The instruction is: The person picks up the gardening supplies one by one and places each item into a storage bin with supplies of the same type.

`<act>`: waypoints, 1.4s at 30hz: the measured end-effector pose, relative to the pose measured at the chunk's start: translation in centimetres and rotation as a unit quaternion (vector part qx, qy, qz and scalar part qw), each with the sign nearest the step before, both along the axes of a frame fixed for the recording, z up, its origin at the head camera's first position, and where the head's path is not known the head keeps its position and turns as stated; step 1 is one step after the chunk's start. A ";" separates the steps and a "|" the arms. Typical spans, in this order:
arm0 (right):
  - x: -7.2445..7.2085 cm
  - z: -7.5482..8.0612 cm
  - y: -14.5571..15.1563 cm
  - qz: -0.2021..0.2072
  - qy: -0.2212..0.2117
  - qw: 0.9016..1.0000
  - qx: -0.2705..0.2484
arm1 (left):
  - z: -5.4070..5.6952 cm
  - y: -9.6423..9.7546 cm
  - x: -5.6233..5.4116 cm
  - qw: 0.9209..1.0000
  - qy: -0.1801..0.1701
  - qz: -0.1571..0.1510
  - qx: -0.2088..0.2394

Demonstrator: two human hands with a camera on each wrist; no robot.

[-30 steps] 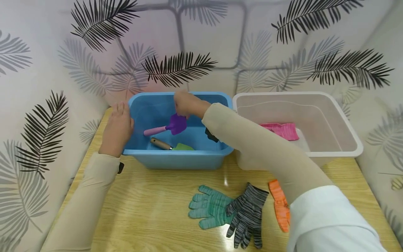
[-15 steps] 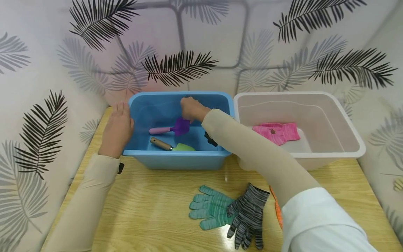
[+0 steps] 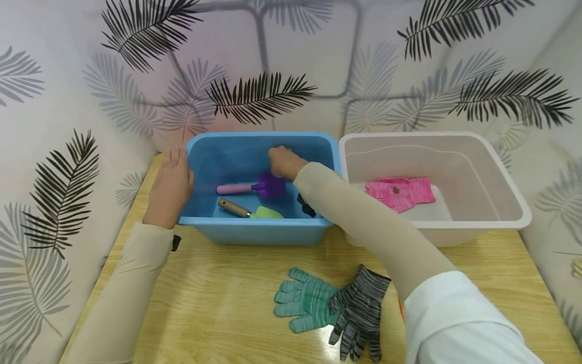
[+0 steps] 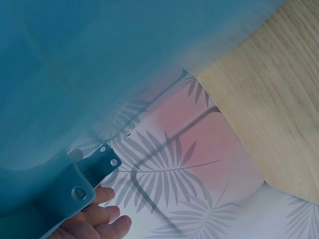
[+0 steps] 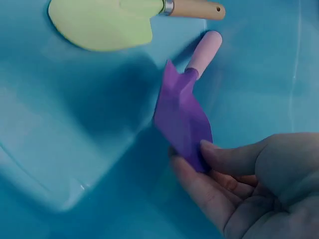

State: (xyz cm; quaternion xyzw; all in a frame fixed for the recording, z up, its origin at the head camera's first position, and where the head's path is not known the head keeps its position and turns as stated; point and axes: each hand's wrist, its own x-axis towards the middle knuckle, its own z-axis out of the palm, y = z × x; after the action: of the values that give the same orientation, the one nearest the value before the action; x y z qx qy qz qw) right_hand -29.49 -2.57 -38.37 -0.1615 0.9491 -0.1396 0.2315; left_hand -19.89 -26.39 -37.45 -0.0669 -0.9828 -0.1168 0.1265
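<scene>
In the head view, my right hand (image 3: 285, 163) reaches into the blue bin (image 3: 254, 232). It pinches the blade end of a purple trowel (image 5: 182, 117) between thumb and fingers, as the right wrist view shows. The trowel's pink handle (image 5: 205, 52) points away from the hand toward the bin's left side. Closer to the front wall lies a green trowel (image 3: 265, 213) with a wooden handle. My left hand (image 3: 168, 187) grips the bin's left rim, its fingers (image 4: 102, 214) bent beneath the edge in the left wrist view.
A whitish bin (image 3: 482, 224) stands right beside the blue one, with a pink glove (image 3: 402, 193) inside. On the wooden table (image 3: 218, 298) in front lie a green glove (image 3: 304, 298) and a dark striped glove (image 3: 361, 308) overlapping. My right arm mostly hides something orange (image 3: 401, 309).
My right hand has moved right and lower inside the blue bin, bringing the purple trowel along; its handle now lies more level. The left hand has stayed at the rim.
</scene>
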 end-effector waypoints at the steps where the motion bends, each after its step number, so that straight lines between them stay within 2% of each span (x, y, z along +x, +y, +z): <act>1: -0.1 -0.1 0.0 -0.002 -0.006 1.000 0.006 | 0.0 0.0 -0.1 1.000 0.000 0.000 -0.001; 5: -0.1 -0.4 0.3 0.008 -0.020 1.000 0.023 | -0.2 0.0 -0.2 1.000 -0.002 0.000 -0.003; 11: -0.1 -0.8 0.3 0.059 -0.023 0.997 0.046 | 0.1 0.0 0.0 1.000 -0.007 0.004 -0.003; 16: -0.1 -0.8 0.0 0.082 -0.019 0.994 0.071 | 0.4 0.1 0.1 1.000 -0.010 0.010 -0.002; 21: -0.5 -0.9 -0.4 0.078 -0.039 0.992 0.095 | 0.4 -0.1 0.1 1.000 0.001 0.009 -0.004; 25: -0.6 -1.3 -0.4 0.076 -0.054 0.988 0.126 | 0.2 -0.2 0.0 0.999 0.032 -0.003 -0.016; 28: -0.4 -1.5 -0.3 0.082 -0.055 0.987 0.129 | -0.1 -0.2 0.0 0.999 0.047 -0.010 -0.023; 34: 0.0 -1.6 0.2 0.093 -0.042 0.987 0.126 | -0.3 0.0 0.0 0.999 0.039 -0.008 -0.022; 42: 0.0 -1.6 0.4 0.094 -0.063 0.984 0.137 | -0.1 0.1 0.2 0.999 0.033 -0.003 -0.025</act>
State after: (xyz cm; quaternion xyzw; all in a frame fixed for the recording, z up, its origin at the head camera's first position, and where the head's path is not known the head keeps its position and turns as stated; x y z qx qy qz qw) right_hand -29.53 -2.14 -39.98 -0.2072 0.9234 0.0043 0.3232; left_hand -19.71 -26.28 -37.57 -0.0764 -0.9805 -0.0904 0.1571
